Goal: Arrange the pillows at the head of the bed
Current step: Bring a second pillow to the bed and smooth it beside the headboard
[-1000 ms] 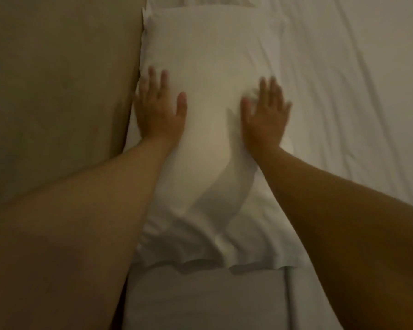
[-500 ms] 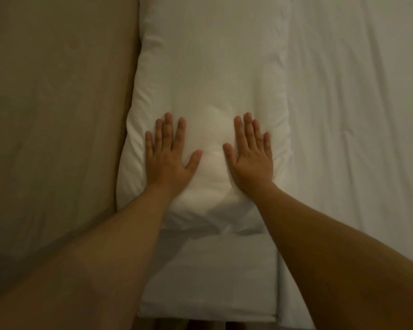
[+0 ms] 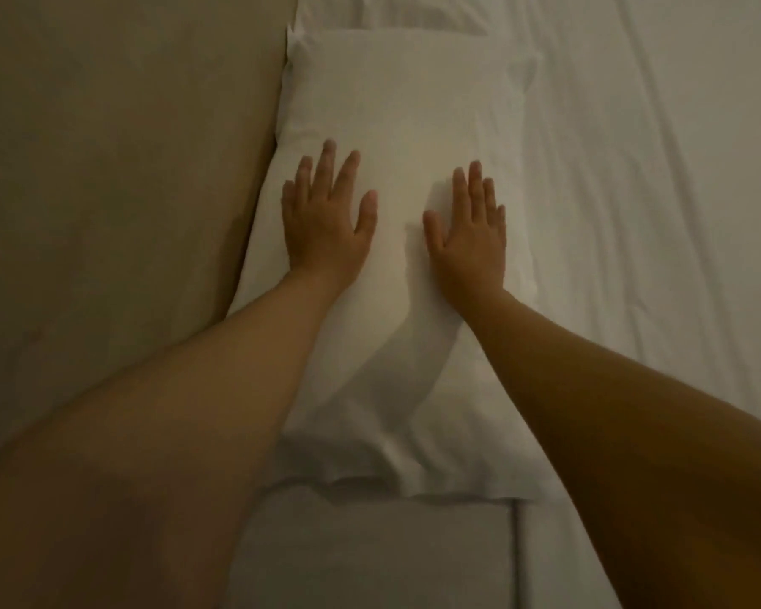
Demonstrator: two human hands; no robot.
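Observation:
A white pillow [image 3: 407, 107] lies lengthwise on the bed, its left side against the tan headboard [image 3: 115, 178]. My left hand [image 3: 326, 222] presses flat on the pillow's left half, fingers straight and spread. My right hand [image 3: 469, 232] presses flat on its right half, about a palm's width from the left hand. The edge of a second white pillow [image 3: 418, 13] shows beyond the first, at the top of the view.
A white sheet [image 3: 660, 213] with long creases covers the mattress to the right. The bed's near corner [image 3: 378, 547] lies below the pillow's open end. The light is dim.
Both hands slid forward along the pillow from its near end toward its middle, staying flat. The camera dropped lower, so the pillow's near flap and the bed corner show again.

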